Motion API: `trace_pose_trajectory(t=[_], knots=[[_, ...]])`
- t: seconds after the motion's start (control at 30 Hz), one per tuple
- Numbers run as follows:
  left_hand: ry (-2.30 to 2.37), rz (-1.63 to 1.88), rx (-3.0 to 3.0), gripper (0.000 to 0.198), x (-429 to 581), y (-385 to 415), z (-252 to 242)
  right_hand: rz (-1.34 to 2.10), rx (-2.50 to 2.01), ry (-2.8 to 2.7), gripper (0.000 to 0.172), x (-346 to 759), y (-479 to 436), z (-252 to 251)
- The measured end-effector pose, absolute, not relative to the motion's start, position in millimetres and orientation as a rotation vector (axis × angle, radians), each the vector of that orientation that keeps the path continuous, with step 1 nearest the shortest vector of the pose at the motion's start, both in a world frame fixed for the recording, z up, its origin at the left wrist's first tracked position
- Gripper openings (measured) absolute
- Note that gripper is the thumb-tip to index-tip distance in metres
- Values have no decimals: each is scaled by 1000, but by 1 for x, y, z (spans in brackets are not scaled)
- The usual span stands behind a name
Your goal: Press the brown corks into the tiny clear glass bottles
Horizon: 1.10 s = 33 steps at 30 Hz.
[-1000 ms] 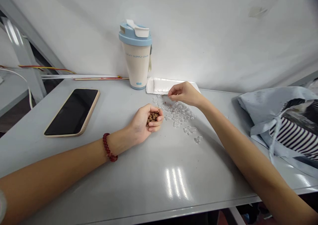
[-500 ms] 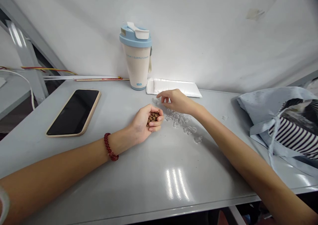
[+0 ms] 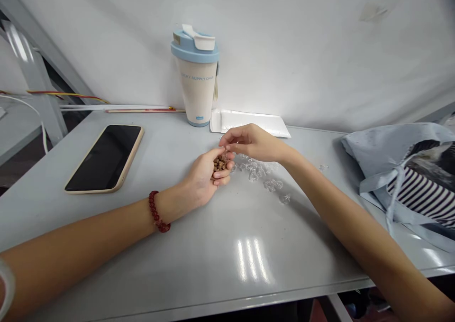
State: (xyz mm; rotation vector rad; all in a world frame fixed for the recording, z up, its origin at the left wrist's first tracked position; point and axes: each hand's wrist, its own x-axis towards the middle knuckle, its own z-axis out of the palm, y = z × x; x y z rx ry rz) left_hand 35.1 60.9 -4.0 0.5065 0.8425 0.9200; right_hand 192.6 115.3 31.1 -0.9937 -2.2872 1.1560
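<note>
All steady: cradling pellets (image 3: pixel 220 164) in cupped left hand (image 3: pixel 202 177); work right hand (image 3: pixel 254 142) gently at far side, can't tell whether gripping anything.

Moderately bright light, apparently from overhead, leaves three white streaks of glare on the table (image 3: pixel 199 270) and a soft shadow beside the right forearm (image 3: pixel 341 213). The upper right corner darkens; the clear bits (image 3: pixel 253 175) look soft, with little contrast.

1 blue-lidded cup (image 3: pixel 198 92) upright, white packet (image 3: pixel 253 120) just beside. 1 phone (image 3: pixel 104 158) flat, left; pale-blue bag (image 3: pixel 373 149), right.
</note>
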Motion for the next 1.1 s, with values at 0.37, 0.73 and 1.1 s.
trace_pose_trajectory(t=[0.37,0.73,1.1], knots=[[870,989,543,25,39,57,0,807,-1221,-2466,12,184,95,53],[971,910,606,19,37,54,2,1227,-1095,-2356,8,199,103,64],[768,889,627,17,30,60,-1,714,-1347,-2353,13,225,135,38]])
